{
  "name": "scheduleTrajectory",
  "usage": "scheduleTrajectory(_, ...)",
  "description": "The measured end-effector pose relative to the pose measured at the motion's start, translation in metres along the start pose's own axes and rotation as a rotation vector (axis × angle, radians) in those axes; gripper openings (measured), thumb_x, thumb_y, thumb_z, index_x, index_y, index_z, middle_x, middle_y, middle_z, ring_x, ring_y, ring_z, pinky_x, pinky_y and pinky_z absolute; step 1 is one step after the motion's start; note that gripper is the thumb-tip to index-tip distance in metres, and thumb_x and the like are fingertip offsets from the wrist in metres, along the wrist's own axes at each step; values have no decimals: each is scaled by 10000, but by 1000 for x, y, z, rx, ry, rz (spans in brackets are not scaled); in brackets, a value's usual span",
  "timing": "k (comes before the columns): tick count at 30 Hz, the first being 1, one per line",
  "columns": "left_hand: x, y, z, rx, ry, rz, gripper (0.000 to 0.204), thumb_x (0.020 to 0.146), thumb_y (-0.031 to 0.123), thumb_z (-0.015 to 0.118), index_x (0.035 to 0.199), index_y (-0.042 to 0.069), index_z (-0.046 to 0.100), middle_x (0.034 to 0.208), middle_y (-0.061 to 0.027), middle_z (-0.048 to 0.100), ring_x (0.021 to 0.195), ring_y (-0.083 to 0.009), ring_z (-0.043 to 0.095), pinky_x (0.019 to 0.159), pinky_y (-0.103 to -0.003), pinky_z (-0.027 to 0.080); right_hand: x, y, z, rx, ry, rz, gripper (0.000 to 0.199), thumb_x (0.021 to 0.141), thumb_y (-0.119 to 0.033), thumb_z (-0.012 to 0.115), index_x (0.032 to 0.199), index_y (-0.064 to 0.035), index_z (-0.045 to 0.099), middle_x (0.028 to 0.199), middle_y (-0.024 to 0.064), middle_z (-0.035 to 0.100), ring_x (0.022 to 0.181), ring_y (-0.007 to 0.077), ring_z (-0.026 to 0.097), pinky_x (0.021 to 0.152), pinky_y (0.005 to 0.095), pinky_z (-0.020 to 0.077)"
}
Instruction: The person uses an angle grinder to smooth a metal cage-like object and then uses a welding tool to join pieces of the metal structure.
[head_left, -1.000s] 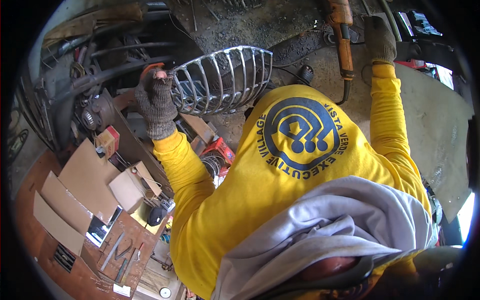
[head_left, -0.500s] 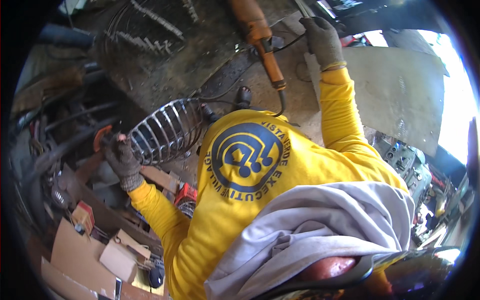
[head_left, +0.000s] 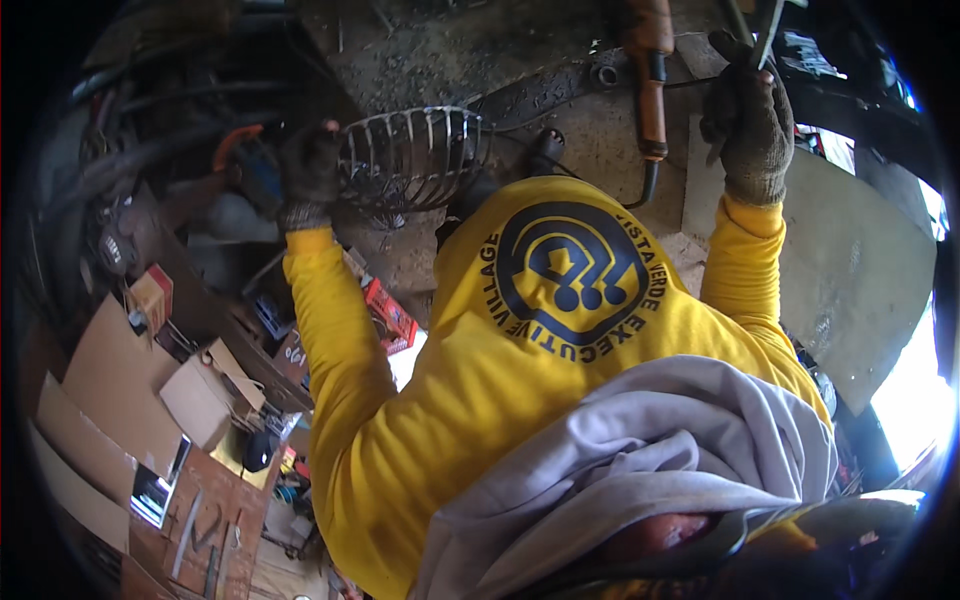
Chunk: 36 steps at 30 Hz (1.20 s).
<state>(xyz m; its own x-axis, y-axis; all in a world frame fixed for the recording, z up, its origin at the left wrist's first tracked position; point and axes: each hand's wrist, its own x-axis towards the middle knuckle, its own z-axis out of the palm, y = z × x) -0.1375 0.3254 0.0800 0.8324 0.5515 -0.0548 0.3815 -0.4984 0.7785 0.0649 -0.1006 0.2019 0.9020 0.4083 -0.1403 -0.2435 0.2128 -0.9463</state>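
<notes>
My left hand (head_left: 312, 172), in a dark knit glove, is closed at the left end of a rounded cage of curved, shiny metal bars (head_left: 412, 160). Its grip lies in shadow, and a bare fingertip shows through the glove. Over at the upper right, my right hand (head_left: 757, 135), gloved too, is closed around a thin pale metal strip (head_left: 769, 35) that sticks up past the fingers. A darker shape beside those fingers is too dim to name. Between the hands, nearer the right one, lies an orange power tool (head_left: 651, 85) with a black cord.
A dark, littered metal surface (head_left: 450, 50) spans the far side. A large grey sheet (head_left: 850, 270) lies at right. Cardboard boxes (head_left: 120, 385), a red carton (head_left: 390, 315) and hand tools on a brown board (head_left: 205, 530) crowd the lower left. My foot (head_left: 547, 150) shows near the cage.
The view has shifted, so most things sit differently in the picture. The cage lies more level in view, with my left hand still at its end. My right hand has turned, showing the strip upright.
</notes>
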Motion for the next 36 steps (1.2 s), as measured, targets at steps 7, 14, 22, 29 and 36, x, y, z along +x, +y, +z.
scheduleTrajectory(7,9,-50,27,-166,-48,31,275,905,309,665,936,35,677,865,-60,687,815,-162,635,769,-319,480,-33,42,81,-375,-22,59,299,981,-217,544,1213,-30,578,748,-13,583,620,55,549,534,206,446)
scheduleTrajectory(14,28,-77,61,-69,-94,264,156,886,135,626,1027,72,645,885,-140,655,812,-311,633,754,-393,499,-47,69,86,-947,-147,-56,273,919,-189,605,1141,-31,600,842,185,651,783,377,658,678,391,512)
scheduleTrajectory(22,12,-44,101,30,-4,442,221,933,245,554,951,30,605,815,-116,600,744,-271,574,672,-410,458,-37,68,93,-1119,-206,-194,301,921,-166,587,1182,-17,599,861,194,656,781,340,671,697,366,524)
scheduleTrajectory(29,15,-43,108,130,55,674,301,896,81,602,1197,72,580,1009,-138,652,896,-334,641,768,-413,535,-35,64,91,-1179,-235,-246,336,907,-186,613,1205,-34,589,891,187,675,806,357,679,683,389,545)
scheduleTrajectory(36,16,-47,109,140,62,773,347,890,92,625,1232,97,567,1033,-138,659,902,-324,644,774,-403,536,-34,59,95,-1184,-182,-298,314,909,-98,598,1202,16,594,891,179,670,776,306,675,717,339,530)
